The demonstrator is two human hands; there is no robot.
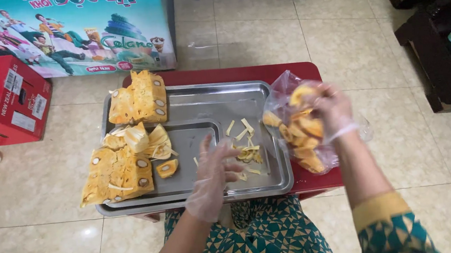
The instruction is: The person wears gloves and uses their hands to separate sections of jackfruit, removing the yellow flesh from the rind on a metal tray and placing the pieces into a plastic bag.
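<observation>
A: Where's the right hand (331,108)?

B: At three o'clock, off the tray's (208,97) right edge, gloved and buried in a clear plastic bag (298,130) of yellow jackfruit pods. The blur means I cannot tell whether its fingers are pinched or loose.

A: How does the bag lie?

B: Its long axis runs from about twelve to six o'clock, slightly tilted, resting on the red stool (298,71).

A: And the left hand (215,164)?

B: Gloved, fingers spread, holding nothing, hovering over the tray's middle just beside the pale fibre scraps (248,153).

A: The rest?

B: Big jackfruit chunks (116,174) sit at nine and eleven o'clock on the tray.
</observation>
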